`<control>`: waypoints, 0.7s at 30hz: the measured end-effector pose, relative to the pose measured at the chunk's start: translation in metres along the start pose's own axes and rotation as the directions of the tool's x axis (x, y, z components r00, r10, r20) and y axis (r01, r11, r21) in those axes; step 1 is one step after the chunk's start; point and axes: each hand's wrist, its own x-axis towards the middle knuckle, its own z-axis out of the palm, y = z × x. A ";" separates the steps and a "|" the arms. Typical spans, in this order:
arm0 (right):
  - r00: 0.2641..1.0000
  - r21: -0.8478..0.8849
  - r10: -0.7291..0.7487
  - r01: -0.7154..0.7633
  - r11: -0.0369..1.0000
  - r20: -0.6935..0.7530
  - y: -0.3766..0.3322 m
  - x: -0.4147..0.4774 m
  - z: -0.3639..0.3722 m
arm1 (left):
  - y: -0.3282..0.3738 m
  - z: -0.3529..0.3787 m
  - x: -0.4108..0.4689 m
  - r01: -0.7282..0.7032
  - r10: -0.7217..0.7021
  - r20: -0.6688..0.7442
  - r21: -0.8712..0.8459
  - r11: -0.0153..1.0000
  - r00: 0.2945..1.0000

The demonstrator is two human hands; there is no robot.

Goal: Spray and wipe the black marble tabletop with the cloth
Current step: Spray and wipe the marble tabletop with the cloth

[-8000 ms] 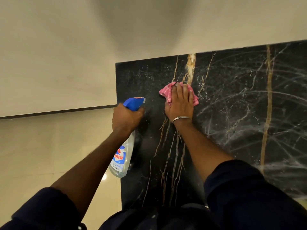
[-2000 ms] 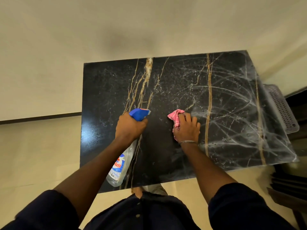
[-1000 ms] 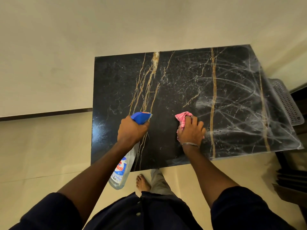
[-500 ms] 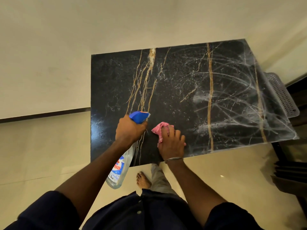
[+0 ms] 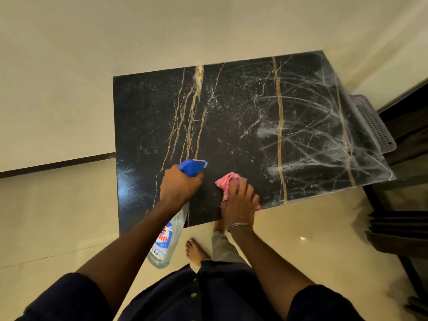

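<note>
Head view: left hand is wrapped round the neck of the spray bottle, nozzle aimed over the black marble tabletop. The bottle body hangs off the near edge, probably kept ready for another spray. Right hand lies fingers-flat on the bunched pink cloth, pressing it down at the near edge, mid-tabletop, for wiping contact. Whitish streaks cover the right half, so that area likely still needs a pass. Count: one bottle, one cloth, two hands, one tabletop.
</note>
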 end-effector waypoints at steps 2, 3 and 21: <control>0.996 0.034 -0.081 0.080 0.996 0.040 -0.022 -0.017 0.008 | 0.001 0.002 -0.001 -0.006 0.006 -0.013 0.011 1.000 1.000; 0.991 0.034 -0.119 0.117 0.992 0.062 -0.028 -0.023 0.010 | 0.001 0.003 -0.001 -0.012 0.012 -0.016 0.018 1.000 1.000; 0.999 -0.109 -0.039 0.040 0.993 0.009 0.157 0.028 -0.010 | 0.050 0.075 -0.003 -0.002 -0.016 0.138 0.128 0.992 0.990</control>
